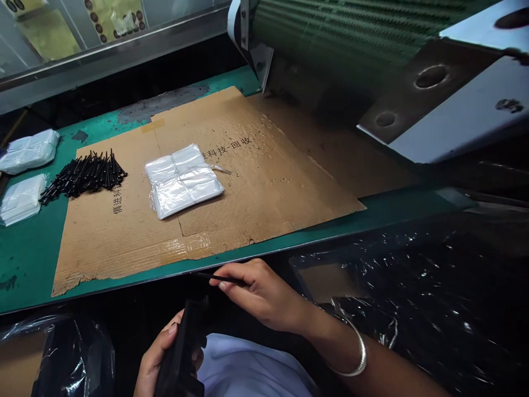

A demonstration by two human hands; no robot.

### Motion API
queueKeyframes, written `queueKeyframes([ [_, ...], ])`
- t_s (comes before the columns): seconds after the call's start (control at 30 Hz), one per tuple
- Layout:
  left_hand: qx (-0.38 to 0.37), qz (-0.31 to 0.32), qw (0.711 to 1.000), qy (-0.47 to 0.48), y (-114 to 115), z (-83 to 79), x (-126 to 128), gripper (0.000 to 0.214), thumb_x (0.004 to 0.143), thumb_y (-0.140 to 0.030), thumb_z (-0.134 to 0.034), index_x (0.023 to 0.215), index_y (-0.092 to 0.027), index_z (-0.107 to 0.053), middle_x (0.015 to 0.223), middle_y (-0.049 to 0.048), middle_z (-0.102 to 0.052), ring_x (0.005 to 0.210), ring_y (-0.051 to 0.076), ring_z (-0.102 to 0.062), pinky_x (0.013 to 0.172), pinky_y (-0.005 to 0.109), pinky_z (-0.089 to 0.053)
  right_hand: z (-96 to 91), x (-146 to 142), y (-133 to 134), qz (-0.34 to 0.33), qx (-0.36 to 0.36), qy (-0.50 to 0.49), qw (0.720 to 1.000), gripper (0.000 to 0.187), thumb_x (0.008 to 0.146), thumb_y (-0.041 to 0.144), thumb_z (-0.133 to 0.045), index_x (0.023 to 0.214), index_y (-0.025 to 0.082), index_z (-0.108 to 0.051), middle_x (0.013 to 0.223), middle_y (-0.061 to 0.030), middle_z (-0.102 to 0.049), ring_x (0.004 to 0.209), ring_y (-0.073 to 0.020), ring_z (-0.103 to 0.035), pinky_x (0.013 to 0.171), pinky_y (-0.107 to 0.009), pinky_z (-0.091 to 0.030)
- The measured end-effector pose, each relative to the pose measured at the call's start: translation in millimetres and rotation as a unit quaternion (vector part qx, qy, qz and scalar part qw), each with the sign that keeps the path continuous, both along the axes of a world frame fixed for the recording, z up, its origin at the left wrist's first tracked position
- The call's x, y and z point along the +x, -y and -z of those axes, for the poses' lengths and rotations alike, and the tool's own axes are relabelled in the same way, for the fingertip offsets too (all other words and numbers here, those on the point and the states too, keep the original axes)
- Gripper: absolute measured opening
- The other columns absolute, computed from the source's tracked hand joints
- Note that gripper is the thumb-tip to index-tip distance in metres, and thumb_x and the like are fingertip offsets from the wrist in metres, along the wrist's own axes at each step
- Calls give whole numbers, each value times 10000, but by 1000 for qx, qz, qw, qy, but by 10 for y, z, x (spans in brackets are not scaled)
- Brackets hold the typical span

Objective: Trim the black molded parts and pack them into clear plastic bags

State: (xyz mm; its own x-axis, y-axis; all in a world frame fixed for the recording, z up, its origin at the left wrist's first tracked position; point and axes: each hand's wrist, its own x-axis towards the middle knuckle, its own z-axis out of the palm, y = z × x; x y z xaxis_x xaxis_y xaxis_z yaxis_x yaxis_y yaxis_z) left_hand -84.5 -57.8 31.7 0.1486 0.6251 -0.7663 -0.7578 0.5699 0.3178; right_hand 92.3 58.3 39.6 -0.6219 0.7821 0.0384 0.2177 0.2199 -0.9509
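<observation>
L hand (163, 353) clamps black plastic part (182, 347); R hand (264, 295) pinches thin black pin (219, 279) in fingertips. Heap of black pins (85, 175) lies on brown corrugated cardboard sheet (256, 182), near clear plastic bag bundle (184, 181).

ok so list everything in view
green bench top: 1, green, under cardboard
cardboard sheet: 1, brown, on bench
clear plastic bundle: 1, clear, on cardboard
black pins: many, black, over cardboard's left edge
wrapped packs: 2, white, bench far left
ribbed machine housing: 1, green, upper right
plastic sheeting: 2, black, below bench
slotted holder: 1, black, left hand
thin pin: 1, black, right hand
bangle: 1, silver, right wrist
left hand: 1, bottom middle
right hand: 1, below bench edge
</observation>
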Motion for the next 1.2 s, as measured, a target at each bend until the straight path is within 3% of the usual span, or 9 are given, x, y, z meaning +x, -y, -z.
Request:
queueKeyframes([
  [0.1,5,-15,1000,12,8,10,6,406,689,-328,-690,1064,-183,-633,550,-23,-499,420,53,-364,423,166,-335,37,89,-32,68,31,18,997,353,880,373,-461,624,154,-566,493,38,-460,448,-87,-399,425,-200,-299],
  [0.2,63,-44,997,-19,37,59,2,512,661,-276,-721,1154,-242,-586,607,-5,-556,488,87,-454,459,185,-361,91,227,-144,203,128,71,968,346,909,416,-412,736,163,-572,541,23,-521,472,-109,-465,459,-211,-336],
  [0.33,179,-65,979,-72,-11,128,-23,464,685,-241,-709,1135,-263,-596,644,5,-570,563,109,-500,516,209,-398,171,411,-431,356,314,235,848,301,933,306,-350,869,158,-604,691,-53,-616,601,-178,-561,523,-258,-350],
  [0.43,240,-77,967,-24,-154,130,-63,335,735,-306,-666,1065,-261,-632,679,3,-543,559,94,-487,483,195,-414,240,494,-660,364,387,380,757,302,905,242,-359,806,143,-627,687,-91,-594,671,-238,-547,555,-306,-337],
  [0.57,230,-15,964,133,-313,89,-117,295,851,-270,-508,1133,-245,-593,616,-33,-461,375,29,-342,271,101,-240,348,507,-808,358,411,434,717,247,862,226,-426,920,104,-633,814,-135,-614,769,-292,-522,621,-363,-363],
  [0.7,188,-134,925,301,-331,77,-55,413,747,-151,-647,1150,-212,-583,501,-69,-428,446,28,-450,375,59,-352,392,404,-718,406,448,353,714,292,861,259,-450,1028,81,-608,947,-186,-596,854,-337,-512,669,-432,-388],
  [0.8,175,-204,901,341,-356,49,12,452,679,-84,-698,1103,-211,-608,495,-74,-455,476,26,-476,426,71,-378,341,248,-538,409,476,258,734,248,864,232,-480,1034,103,-606,916,-175,-595,862,-323,-529,724,-443,-398],
  [1.0,145,-196,909,337,-462,-64,-21,93,684,-75,-700,737,-112,-633,463,-99,-355,421,-14,-402,392,51,-287,188,-125,-98,257,483,101,831,200,845,105,-505,1034,123,-569,877,-109,-601,838,-247,-564,755,-394,-441],
  [1.2,145,-217,929,261,-527,12,-42,137,712,-158,-691,642,-136,-575,504,-86,-322,448,20,-367,421,98,-329,271,-409,289,107,442,15,891,218,868,247,-491,1073,208,-556,835,-54,-654,826,-212,-605,821,-402,-473],
])
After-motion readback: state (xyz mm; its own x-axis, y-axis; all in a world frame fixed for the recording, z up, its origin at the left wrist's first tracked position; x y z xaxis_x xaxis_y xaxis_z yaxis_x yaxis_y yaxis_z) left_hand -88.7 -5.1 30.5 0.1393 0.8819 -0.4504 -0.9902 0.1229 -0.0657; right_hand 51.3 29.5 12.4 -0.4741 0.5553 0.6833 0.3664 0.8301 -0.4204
